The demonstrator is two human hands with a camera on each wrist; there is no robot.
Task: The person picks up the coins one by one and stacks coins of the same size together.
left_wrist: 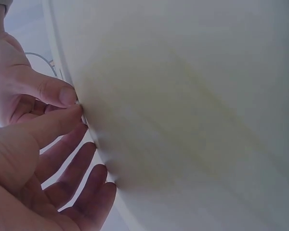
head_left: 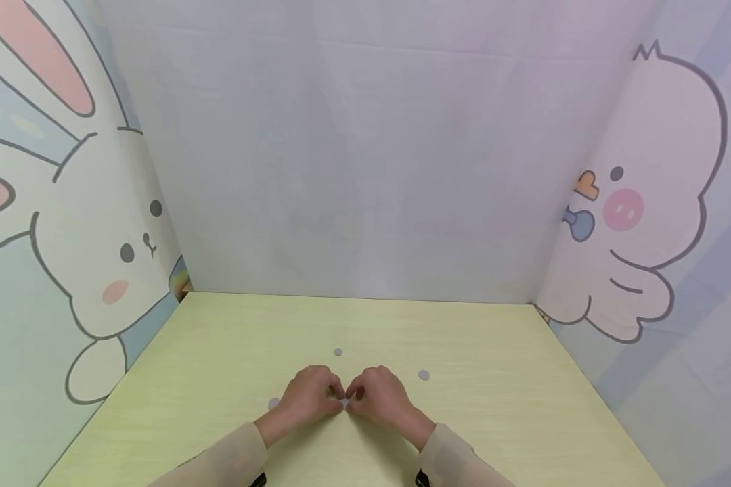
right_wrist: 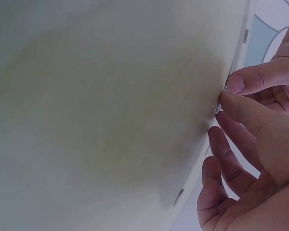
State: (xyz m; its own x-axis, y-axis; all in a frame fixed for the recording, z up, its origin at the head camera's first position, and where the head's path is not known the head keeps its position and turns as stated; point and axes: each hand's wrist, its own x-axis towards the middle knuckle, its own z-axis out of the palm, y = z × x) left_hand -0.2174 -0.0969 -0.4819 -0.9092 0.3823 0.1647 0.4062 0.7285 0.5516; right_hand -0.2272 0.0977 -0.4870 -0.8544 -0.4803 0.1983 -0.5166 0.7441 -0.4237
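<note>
Both hands meet over the near middle of the pale yellow table [head_left: 481, 433], fingertips almost touching. Between them shows a small, flat grey disc [head_left: 344, 402], mostly covered by fingers. My left hand [head_left: 309, 393] pinches its left side with thumb and index finger. From the other side my right hand [head_left: 380, 398] pinches it the same way. In the right wrist view a thin edge of the disc [right_wrist: 225, 90] shows at the thumb tip. The remaining fingers of the left hand [left_wrist: 19, 163] are bent, their tips at the tabletop.
Another grey disc [head_left: 338, 352] lies beyond the hands. One more disc [head_left: 424, 375] is to the right, and a third disc [head_left: 273, 404] lies beside the left wrist. A pale curtain [head_left: 365, 169] hangs behind the table, with cartoon-printed cloth [head_left: 103, 270] at both sides.
</note>
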